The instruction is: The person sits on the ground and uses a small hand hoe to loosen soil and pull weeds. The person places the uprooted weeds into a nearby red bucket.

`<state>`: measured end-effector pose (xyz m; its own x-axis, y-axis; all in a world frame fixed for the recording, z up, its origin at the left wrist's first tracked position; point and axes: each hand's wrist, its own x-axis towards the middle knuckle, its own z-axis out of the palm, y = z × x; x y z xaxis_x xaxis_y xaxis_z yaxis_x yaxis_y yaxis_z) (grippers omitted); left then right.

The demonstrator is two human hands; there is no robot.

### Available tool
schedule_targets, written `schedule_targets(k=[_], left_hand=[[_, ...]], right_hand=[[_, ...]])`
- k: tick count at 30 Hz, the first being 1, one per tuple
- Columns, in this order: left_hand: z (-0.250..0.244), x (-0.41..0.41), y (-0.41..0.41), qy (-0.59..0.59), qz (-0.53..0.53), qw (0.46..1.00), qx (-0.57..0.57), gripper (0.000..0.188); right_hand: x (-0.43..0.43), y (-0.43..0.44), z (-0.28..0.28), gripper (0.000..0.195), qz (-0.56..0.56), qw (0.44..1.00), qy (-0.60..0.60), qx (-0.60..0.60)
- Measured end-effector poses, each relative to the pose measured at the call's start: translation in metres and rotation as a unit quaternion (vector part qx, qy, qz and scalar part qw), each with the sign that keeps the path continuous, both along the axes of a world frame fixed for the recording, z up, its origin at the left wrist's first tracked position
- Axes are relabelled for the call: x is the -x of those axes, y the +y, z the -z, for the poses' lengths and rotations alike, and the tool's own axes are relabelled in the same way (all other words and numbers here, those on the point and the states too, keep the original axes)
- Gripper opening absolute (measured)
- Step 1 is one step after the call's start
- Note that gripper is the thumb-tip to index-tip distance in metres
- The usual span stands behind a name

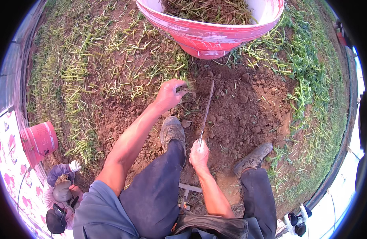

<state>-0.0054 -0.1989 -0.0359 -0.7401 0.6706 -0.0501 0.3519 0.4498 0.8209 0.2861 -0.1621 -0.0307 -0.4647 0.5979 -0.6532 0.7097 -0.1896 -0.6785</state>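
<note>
My left hand is closed around a small clump of plant stems with roots, just above the loose brown soil. In my right hand is the near end of a thin-shafted hand tool. Its shaft runs away from me to the dug soil, where the far end is hard to make out against the dirt. Beyond both hands stands a red plastic bucket, worn white in places. Inside it lies a heap of thin green and brown plants.
Cut green stalks litter the ground at left, and leafy plants line the right. A second red bucket lies tilted at the left edge. One person is at lower left, another at lower right. My shoes flank the tilled soil.
</note>
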Motion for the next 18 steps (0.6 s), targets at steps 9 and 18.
schedule_targets(k=[9,18], left_hand=[[-0.035,0.003,0.0,-0.318,-0.048,0.946,0.04,0.045],[-0.193,-0.013,0.014,-0.346,-0.03,0.925,-0.156,0.036]], right_hand=[[-0.011,0.034,-0.028,0.026,0.007,0.999,-0.025,-0.021],[-0.032,0.037,-0.04,0.026,-0.022,0.999,0.005,-0.048]])
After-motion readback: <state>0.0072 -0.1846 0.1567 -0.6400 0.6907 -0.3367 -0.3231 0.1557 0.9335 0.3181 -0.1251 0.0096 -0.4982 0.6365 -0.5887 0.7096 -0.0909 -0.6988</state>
